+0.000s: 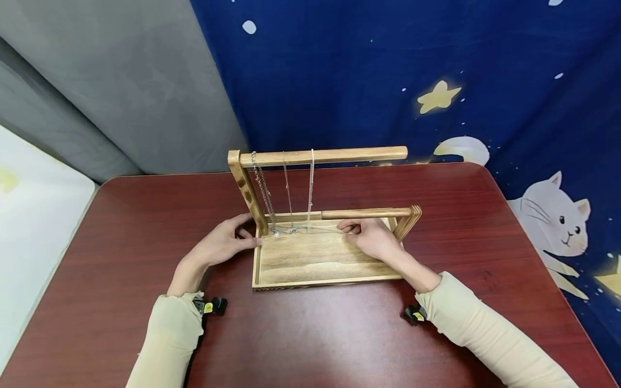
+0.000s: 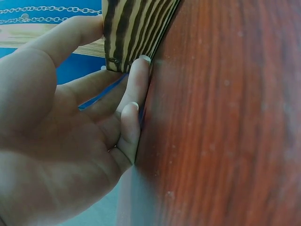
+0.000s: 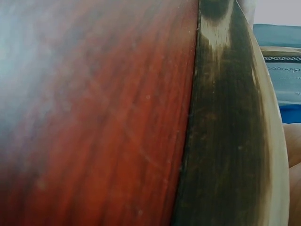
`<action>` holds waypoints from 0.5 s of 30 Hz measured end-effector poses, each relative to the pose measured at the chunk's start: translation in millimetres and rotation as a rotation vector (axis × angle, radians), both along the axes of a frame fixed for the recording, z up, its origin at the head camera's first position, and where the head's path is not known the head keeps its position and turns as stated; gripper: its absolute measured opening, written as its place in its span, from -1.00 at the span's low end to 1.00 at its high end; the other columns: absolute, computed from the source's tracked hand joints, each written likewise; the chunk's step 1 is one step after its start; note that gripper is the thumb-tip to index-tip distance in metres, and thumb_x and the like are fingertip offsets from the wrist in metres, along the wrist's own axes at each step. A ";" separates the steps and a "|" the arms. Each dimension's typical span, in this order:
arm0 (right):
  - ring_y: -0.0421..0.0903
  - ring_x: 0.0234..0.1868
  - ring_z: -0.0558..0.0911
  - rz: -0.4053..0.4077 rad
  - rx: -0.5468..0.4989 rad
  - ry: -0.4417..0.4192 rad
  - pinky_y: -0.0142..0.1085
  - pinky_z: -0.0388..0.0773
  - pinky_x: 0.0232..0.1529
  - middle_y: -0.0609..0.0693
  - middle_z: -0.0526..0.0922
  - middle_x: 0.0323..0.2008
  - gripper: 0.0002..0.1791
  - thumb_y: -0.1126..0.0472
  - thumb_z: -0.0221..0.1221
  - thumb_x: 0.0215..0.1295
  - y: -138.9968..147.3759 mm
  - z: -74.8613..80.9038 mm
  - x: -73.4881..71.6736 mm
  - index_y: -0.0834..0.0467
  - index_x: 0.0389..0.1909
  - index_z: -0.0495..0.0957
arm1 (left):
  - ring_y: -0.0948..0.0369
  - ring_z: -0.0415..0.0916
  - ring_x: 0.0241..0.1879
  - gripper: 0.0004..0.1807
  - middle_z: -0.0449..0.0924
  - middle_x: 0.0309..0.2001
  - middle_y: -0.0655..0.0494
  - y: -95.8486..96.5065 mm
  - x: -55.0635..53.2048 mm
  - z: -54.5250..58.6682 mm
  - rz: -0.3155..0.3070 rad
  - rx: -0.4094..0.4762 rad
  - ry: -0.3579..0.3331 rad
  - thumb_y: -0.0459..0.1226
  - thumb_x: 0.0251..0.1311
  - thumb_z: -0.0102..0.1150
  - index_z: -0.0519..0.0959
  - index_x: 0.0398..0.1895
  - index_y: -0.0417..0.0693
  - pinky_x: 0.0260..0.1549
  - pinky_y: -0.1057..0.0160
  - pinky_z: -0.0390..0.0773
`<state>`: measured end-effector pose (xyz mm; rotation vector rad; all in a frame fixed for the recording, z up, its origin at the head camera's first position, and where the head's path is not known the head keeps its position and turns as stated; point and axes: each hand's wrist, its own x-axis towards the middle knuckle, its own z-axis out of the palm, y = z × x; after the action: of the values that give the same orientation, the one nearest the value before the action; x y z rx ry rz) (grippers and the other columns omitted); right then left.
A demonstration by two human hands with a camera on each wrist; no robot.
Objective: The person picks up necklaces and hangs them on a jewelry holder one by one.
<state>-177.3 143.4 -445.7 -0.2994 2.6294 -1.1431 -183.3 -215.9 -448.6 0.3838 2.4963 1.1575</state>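
Note:
A wooden jewelry stand [image 1: 320,276] with a shallow tray base stands on the table. My left hand [image 1: 220,240] holds its left end, thumb and fingers on either side of the striped wooden edge [image 2: 134,33] in the left wrist view. Over the tray, my right hand [image 1: 371,237] pinches a thin necklace [image 1: 325,230] that stretches leftward; its fingertips are out of sight in the right wrist view. From the upper bar [image 1: 359,155] hang a thick chain necklace [image 1: 264,191], a fine necklace [image 1: 287,188] and a pale necklace [image 1: 311,186]. Their lower ends gather near the tray's back left.
A lower wooden bar [image 1: 366,213] crosses behind the tray, with a short post [image 1: 406,222] at its right end. The upper bar's right end is free of any post. Red-brown table [image 1: 310,334] surrounds the stand; a blue curtain [image 1: 339,70] hangs behind.

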 end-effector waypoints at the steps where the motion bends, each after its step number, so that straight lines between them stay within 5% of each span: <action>1: -0.20 -0.26 0.60 0.001 0.004 0.002 -0.31 0.50 -0.21 -0.10 0.74 -0.21 -0.76 0.27 0.25 0.25 -0.6 -0.3 0.0 0.09 -0.08 0.72 | 0.19 0.57 -0.28 -0.10 0.68 -0.31 0.02 -0.3 0.2 0.0 0.002 0.001 0.002 -0.14 0.24 0.34 0.12 0.48 -0.39 -0.20 0.17 0.46; 15: -0.18 -0.34 0.52 -0.026 0.003 -0.074 -0.28 0.43 -0.24 -0.11 0.60 -0.40 -0.84 0.30 0.31 0.15 -3.3 1.2 -1.7 0.06 -0.24 0.71 | 0.17 0.55 -0.30 -0.11 0.65 -0.32 0.00 0.9 1.8 3.1 0.017 0.004 -0.008 -0.17 0.24 0.35 0.11 0.49 -0.39 -0.20 0.16 0.45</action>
<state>-179.0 140.1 -444.6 -0.2186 2.5780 -1.1360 -181.5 -215.0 -445.5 0.3591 2.4954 1.1686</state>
